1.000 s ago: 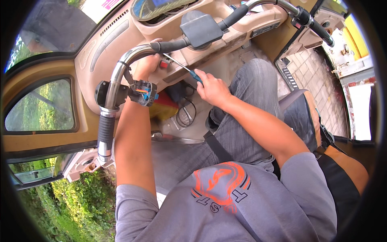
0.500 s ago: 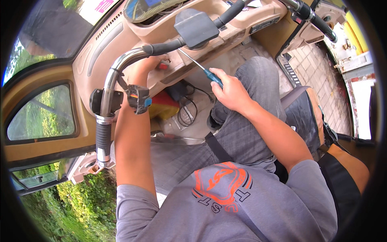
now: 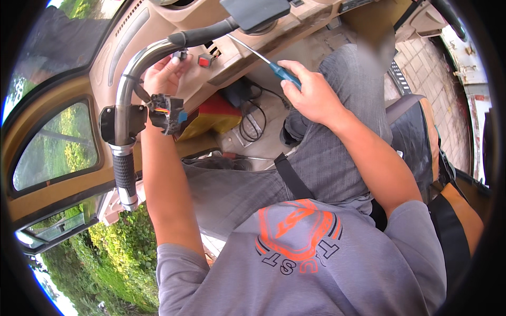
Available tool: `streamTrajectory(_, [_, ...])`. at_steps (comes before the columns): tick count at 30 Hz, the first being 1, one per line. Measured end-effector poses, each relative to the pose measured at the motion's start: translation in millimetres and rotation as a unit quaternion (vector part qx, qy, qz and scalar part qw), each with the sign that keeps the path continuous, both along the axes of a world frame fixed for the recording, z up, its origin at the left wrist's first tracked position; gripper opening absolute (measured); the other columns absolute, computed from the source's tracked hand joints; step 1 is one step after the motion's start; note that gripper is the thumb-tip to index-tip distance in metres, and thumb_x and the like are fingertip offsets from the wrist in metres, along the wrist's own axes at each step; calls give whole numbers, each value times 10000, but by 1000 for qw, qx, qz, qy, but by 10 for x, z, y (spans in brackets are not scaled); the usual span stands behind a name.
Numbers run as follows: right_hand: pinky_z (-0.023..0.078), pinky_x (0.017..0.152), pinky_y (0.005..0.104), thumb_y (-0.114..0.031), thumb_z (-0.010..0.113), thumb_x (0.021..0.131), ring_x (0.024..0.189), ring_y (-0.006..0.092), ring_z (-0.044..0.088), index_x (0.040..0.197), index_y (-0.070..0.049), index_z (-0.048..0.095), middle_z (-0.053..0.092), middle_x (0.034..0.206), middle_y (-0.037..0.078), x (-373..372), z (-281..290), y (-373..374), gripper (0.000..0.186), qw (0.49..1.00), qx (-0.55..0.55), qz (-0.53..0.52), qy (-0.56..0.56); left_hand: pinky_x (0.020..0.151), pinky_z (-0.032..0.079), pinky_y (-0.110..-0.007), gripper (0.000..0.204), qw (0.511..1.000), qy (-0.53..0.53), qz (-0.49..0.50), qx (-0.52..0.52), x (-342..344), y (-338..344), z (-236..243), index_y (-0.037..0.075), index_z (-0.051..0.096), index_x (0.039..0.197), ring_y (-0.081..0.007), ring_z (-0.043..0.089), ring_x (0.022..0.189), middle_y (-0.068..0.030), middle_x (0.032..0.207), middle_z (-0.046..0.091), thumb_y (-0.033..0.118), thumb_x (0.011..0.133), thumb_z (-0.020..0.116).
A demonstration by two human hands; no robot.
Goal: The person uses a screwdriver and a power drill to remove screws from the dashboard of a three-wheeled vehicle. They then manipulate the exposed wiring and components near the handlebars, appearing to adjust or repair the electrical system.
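Note:
My right hand [image 3: 312,89] is closed round the teal handle of a screwdriver [image 3: 284,73]. Its thin metal shaft points up and left to the dashboard [image 3: 240,62], where the tip passes close to the handlebar's black sleeve. Under the handlebar [image 3: 126,87], my left hand [image 3: 164,75] pinches a small dark grey part [image 3: 181,55] between thumb and fingers; its exact kind is unclear. Just right of those fingers a red rocker switch [image 3: 204,61] sits out from the panel, beside a dark slot. A handlebar switch housing [image 3: 167,113] with exposed coloured wires hangs by my left forearm.
Below the dashboard lie a red and yellow bag [image 3: 213,113] and a looped black cable [image 3: 256,124]. A second screwdriver [image 3: 247,157] rests on the floor near my leg. The left grip [image 3: 124,171] stands beside my forearm; a seat [image 3: 453,221] is at right.
My left hand has drawn back from the dashboard and now shows the small grey part in its fingers. The view has shifted; my right hand still holds the screwdriver.

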State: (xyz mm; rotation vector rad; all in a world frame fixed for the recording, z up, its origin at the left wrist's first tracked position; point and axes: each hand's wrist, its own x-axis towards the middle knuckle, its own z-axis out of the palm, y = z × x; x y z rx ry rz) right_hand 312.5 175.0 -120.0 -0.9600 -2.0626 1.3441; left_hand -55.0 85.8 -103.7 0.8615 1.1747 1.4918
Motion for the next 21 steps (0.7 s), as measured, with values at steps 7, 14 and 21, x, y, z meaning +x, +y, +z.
streamTrajectory(7, [527,743,414,-205,582,929,767,352,684,1292,-32,562,681,831,210,-34,0,-1,403,1000,4,9,-11,1094,444,-416,499,998,-53,14,41,274,-225,-44,5,506,1411,-255,634,1160,-158,1359,591,58,935,645])
streamTrajectory(14, [526,765,401,-194,592,923,806,339,689,1307,-30,559,684,888,220,25,145,-71,419,999,32,15,-28,849,583,-330,348,993,-35,113,-2,385,-295,44,10,585,1309,-210,708,902,-86,1070,702,99,976,633])
streamTrajectory(21, [517,743,338,-127,646,889,770,193,651,1326,-13,567,679,886,115,681,868,-145,459,993,27,71,-87,875,474,-290,379,955,231,177,-60,381,-297,114,53,674,1210,-108,604,903,-1,1022,673,215,879,762])
